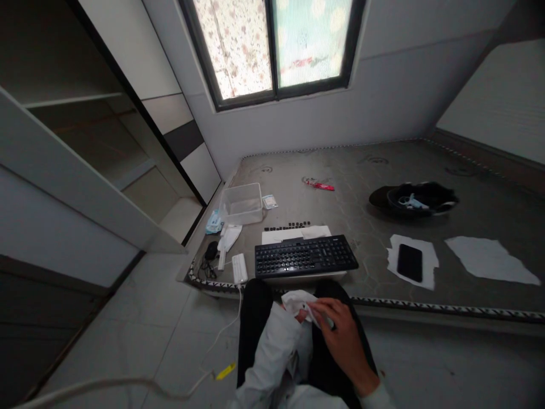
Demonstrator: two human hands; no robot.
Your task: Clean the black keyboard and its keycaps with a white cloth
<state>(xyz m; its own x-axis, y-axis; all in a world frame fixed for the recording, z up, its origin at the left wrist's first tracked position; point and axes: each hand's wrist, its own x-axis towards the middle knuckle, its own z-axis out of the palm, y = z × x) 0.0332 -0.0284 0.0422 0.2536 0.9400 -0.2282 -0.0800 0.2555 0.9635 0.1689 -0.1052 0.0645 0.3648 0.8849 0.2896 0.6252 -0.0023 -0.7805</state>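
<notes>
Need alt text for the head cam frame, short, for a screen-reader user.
A seated person's right hand and mostly hidden left hand hold a crumpled white cloth over their lap, at the edge of a grey platform. On it lie a black keyboard, a clear plastic box, a black phone on white paper and a dark cap, under a window.

**Surfaces and Materials**

Matt black plastic is showing on the keyboard [305, 257]; its keys are glinting slightly. The box [242, 203] is looking like clear, smooth plastic. The phone [409, 262] is lying glossy on torn white paper [430, 255]. The wipe [298, 301] is looking soft and crumpled.
</notes>
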